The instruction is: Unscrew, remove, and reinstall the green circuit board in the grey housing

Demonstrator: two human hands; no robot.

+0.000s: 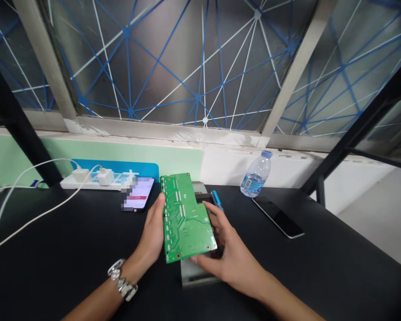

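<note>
A green circuit board [194, 227] with a notch in its right side is held up, tilted, between both hands. My left hand [152, 227] grips its left edge, the thumb lying along the face of that edge. On the other side my right hand [227, 249] closes around the lower right part, thumb at the bottom edge and fingers at the right edge. Beneath the board is a grey metal case [197, 274], largely covered by it. A blue cylindrical piece [216, 199] shows beyond the right fingers; its kind is unclear.
On the black table [263, 267], a phone [279, 217] lies to the right near a plastic water bottle [255, 174]. A lit phone [140, 194] is at the left, beside a white power strip [87, 182] with chargers and trailing white cables [47, 216]. Black frame bars flank both sides.
</note>
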